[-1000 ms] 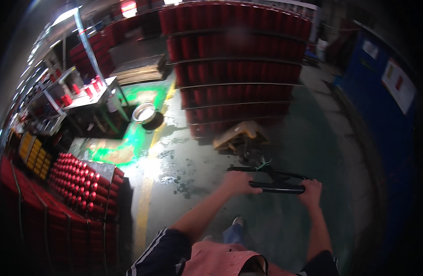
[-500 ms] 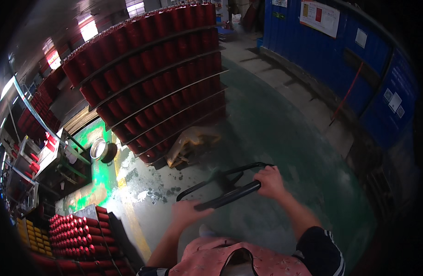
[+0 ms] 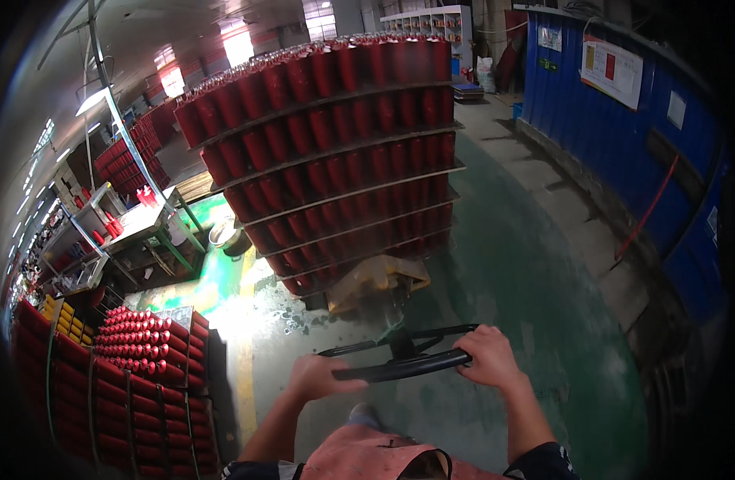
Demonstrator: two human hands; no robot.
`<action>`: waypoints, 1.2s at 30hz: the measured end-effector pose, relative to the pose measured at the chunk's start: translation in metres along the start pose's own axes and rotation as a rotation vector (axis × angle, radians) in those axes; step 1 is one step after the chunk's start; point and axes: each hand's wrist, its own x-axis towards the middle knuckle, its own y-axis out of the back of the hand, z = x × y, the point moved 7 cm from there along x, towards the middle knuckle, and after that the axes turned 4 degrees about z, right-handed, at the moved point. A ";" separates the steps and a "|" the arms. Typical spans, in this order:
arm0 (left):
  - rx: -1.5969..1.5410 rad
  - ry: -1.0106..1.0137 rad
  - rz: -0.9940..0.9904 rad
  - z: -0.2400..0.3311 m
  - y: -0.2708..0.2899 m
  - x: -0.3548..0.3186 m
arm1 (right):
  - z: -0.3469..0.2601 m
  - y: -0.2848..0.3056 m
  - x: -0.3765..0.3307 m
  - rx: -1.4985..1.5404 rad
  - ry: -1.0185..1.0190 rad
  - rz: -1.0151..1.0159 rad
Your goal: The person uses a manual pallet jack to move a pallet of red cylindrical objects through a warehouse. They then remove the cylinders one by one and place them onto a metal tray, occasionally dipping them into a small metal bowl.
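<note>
My left hand (image 3: 318, 379) is closed round the left end of a black handle (image 3: 406, 367), its thumb lying along the bar. At the right end my right hand (image 3: 489, 357) grips the same handle. The bar belongs to a pallet jack, whose yellow body (image 3: 375, 285) sits low at the foot of a tall load. That load is a stack of red cylinders (image 3: 335, 164), standing upright in several layers with thin boards between them. The pallet jack's forks are hidden beneath the stack.
At the lower left, more red cylinders (image 3: 143, 344) lie on their sides in racks, with yellow ones (image 3: 66, 318) behind. A metal pot (image 3: 225, 234) stands near a workbench (image 3: 147, 216). Along the right runs a blue wall (image 3: 599, 136) with a red pole (image 3: 649, 210) leaning on it.
My view has tilted up and turned left, so the stack, pot and racks sit lower and further right in the picture. Both hands stay on the handle, which now lies more level.
</note>
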 end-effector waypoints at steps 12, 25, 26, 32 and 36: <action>-0.701 -0.318 0.467 -0.048 0.091 0.039 | 0.056 0.062 0.069 0.339 -0.095 0.447; -0.816 -0.032 0.918 -0.078 0.070 0.101 | 0.122 0.057 0.106 0.328 -0.359 0.816; -0.828 -0.015 0.926 -0.069 0.074 0.089 | 0.118 0.059 0.098 0.344 -0.360 0.835; -0.873 -0.083 1.012 -0.042 0.088 0.044 | 0.082 0.086 0.066 0.134 -0.295 0.930; -0.733 -0.024 1.061 -0.026 0.102 0.043 | 0.075 0.091 0.052 0.156 -0.337 0.984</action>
